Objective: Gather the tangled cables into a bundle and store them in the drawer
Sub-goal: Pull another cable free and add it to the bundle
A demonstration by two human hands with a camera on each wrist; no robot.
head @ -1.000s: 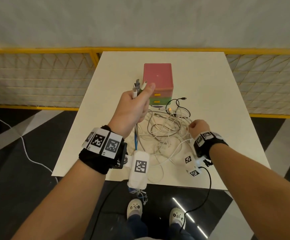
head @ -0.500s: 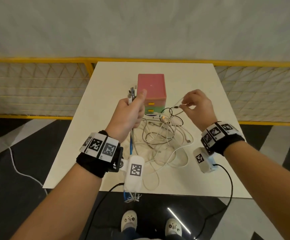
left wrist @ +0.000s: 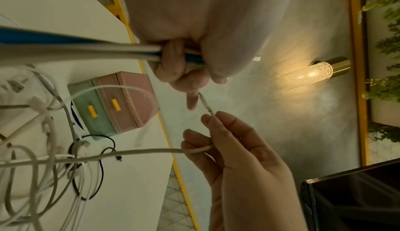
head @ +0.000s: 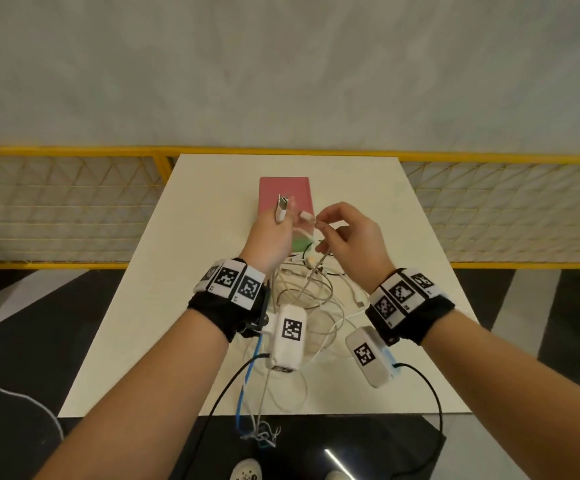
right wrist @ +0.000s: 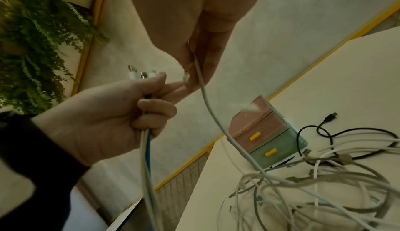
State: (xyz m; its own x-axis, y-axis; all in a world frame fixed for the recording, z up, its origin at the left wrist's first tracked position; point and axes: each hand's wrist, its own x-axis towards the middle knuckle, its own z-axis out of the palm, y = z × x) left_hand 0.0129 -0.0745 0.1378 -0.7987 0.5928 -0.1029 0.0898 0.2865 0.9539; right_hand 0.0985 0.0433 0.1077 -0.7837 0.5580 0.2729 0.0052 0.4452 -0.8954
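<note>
My left hand [head: 283, 220] is raised above the table and grips several cable ends, white, grey and blue, with their plugs [right wrist: 141, 75] sticking up. Its index finger points toward my right hand [head: 319, 225], which pinches the plug end of a white cable [right wrist: 202, 87] right beside it. That cable trails down to the tangled pile of cables [head: 312, 299] on the white table [head: 184, 306]. Behind the hands stands the small drawer box [left wrist: 121, 101], pink above and green below, with both yellow-handled drawers closed.
A black cable [right wrist: 324, 130] loops next to the drawer box. The held blue and grey cables [head: 247, 393] hang over the table's near edge. A yellow railing with mesh [head: 74, 209] runs behind the table. A lit wall lamp [left wrist: 314, 74] and plants [right wrist: 32, 38] are off the table.
My right hand lifted a white cable end from the pile and brought it left to the left hand. The left hand stayed raised, keeping hold of its cables.
</note>
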